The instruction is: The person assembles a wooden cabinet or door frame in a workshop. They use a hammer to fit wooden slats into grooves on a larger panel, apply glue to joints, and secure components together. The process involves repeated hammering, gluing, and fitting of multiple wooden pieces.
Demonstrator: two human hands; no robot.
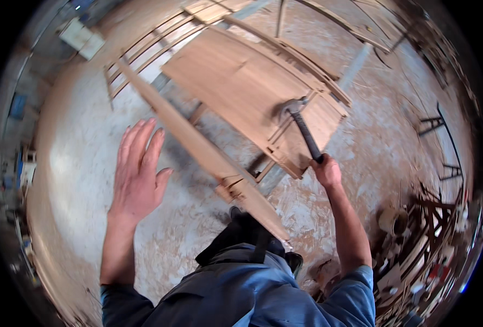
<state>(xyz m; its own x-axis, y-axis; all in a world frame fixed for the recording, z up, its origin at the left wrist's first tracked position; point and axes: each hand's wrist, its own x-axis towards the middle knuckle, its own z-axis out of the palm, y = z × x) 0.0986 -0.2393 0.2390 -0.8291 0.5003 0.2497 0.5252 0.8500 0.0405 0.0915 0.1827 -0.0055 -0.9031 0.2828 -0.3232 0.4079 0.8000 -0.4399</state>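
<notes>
A claw hammer [303, 129] with a dark handle is gripped near its end by my right hand [327, 171]. Its head hangs over a wooden panel [225, 73] set in a frame, near a cross rail; whether it touches the wood I cannot tell. My left hand [139, 169] is raised with fingers stretched out, holding nothing. To the right of that hand, a long wooden beam [195, 139] slants from the far left down toward my legs. It lies apart from the panel, with a gap between them. A small wooden block or joint [230, 188] shows on the beam.
Slatted wooden frames [154, 41] lie beyond the panel at the far left. On the right are black metal stands [440, 141], a bucket [393, 220] and a heap of wood scraps [416, 261]. A pale box [81, 38] stands far left.
</notes>
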